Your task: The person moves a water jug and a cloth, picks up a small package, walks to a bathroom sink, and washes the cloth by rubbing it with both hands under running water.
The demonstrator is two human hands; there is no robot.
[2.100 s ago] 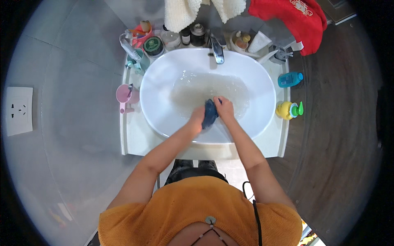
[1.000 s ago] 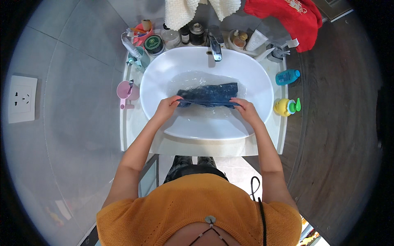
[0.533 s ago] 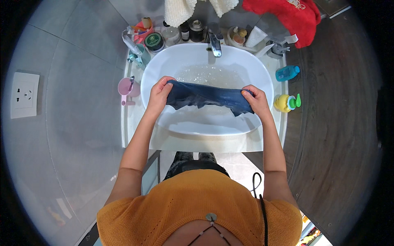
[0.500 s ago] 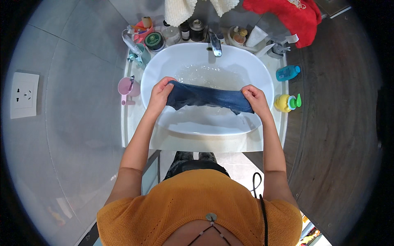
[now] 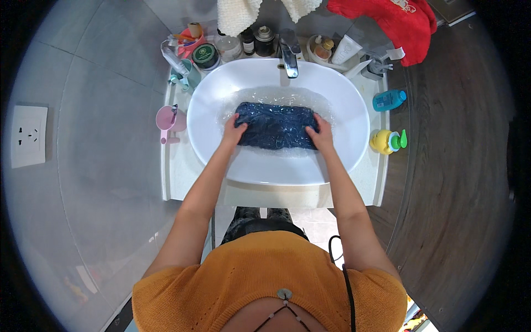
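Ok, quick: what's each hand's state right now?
Left hand: thumb and fingers apart, at the left end of the cloth; grip can't be told.
Right hand: same, at the right end; grip can't be told.

This is a bathroom, homely rather than public. A white oval basin (image 5: 213, 105) with a chrome faucet (image 5: 289, 61) at its far side sits on a pale countertop (image 5: 182, 182) lined with personal washing things: a pink cup (image 5: 170, 119) and a teal cup (image 5: 192, 77) at left, a green-lidded jar (image 5: 205, 56) and a white tube (image 5: 347, 50) along the far edge, a yellow pump bottle (image 5: 383, 142) at right. A cream knitted cloth (image 5: 238, 15) hangs beyond. Grey tiled wall (image 5: 110, 116) with a socket plate (image 5: 29, 136) closes the left.
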